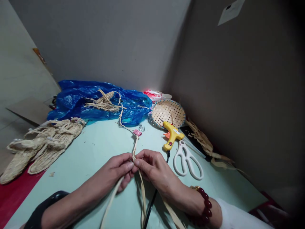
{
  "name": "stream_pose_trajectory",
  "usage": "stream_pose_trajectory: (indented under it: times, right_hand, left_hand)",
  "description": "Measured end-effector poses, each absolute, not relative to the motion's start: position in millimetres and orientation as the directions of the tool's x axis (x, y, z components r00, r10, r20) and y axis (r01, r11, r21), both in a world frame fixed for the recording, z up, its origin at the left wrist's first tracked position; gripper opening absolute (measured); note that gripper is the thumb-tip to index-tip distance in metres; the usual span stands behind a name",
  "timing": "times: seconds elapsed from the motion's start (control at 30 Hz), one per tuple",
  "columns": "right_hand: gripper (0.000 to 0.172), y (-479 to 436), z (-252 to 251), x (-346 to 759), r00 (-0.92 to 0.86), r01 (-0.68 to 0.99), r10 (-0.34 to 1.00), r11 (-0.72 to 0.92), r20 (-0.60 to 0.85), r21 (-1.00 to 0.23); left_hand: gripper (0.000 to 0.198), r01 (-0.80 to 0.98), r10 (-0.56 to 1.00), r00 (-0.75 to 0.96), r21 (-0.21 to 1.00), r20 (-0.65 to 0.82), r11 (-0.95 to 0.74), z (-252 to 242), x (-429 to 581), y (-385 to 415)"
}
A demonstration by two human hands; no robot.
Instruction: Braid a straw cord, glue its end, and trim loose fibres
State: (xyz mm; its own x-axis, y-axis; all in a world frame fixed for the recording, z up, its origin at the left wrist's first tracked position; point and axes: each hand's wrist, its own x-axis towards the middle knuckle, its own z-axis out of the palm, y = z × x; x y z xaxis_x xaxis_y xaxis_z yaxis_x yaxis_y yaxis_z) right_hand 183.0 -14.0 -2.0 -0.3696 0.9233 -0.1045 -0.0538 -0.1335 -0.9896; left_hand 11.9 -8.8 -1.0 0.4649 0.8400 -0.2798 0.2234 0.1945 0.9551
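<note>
A pale straw braid (135,146) runs from a pink binder clip (137,132) on the table down to my two hands. My left hand (122,167) pinches the braid's lower end between thumb and fingers. Right beside it, my right hand (152,165) grips the same spot, the two thumbs nearly touching. Below the hands, three loose straw strands (143,197) hang toward the table's front edge, one from under each hand and one between them. Beyond the clip, more braid (121,116) leads back to a bundle of straw (105,101).
A blue plastic bag (76,101) lies at the back under the bundle. Woven straw sandals (51,143) rest at the left. To the right are a woven basket (168,109), a yellow glue gun (172,135), white scissors (184,160) and straw strips (202,140). A black cord (152,203) passes under my right hand.
</note>
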Motion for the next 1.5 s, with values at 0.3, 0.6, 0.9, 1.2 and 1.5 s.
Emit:
stream_pose_trajectory:
  times: [0.3,0.6,0.9,1.2,1.5]
  right_hand:
    - [0.021,-18,1,197,-0.481,0.478,0.875,0.315,0.055,-0.820]
    - [0.027,-20,7,200,-0.505,0.758,0.860,0.481,0.071,-0.441]
    - [0.014,-32,3,196,-0.575,0.771,0.784,0.615,0.233,-0.166]
    - [0.017,-43,-1,187,-0.759,0.608,0.603,0.791,0.246,-0.061]
    - [0.028,-39,6,190,-0.726,0.577,0.632,0.775,0.271,-0.258]
  left_hand:
    - [0.029,0.296,0.884,0.357,0.934,-0.302,0.200,-13,18,-13]
    - [0.029,0.544,0.939,0.244,0.836,-0.242,0.074,-9,19,-16]
    - [0.025,0.579,0.973,0.165,0.815,-0.164,0.039,-3,31,-22]
    - [0.025,0.368,0.934,0.261,0.919,-0.246,0.139,-9,22,-19]
    - [0.026,0.215,0.904,0.320,0.951,-0.284,0.222,-4,14,-20]
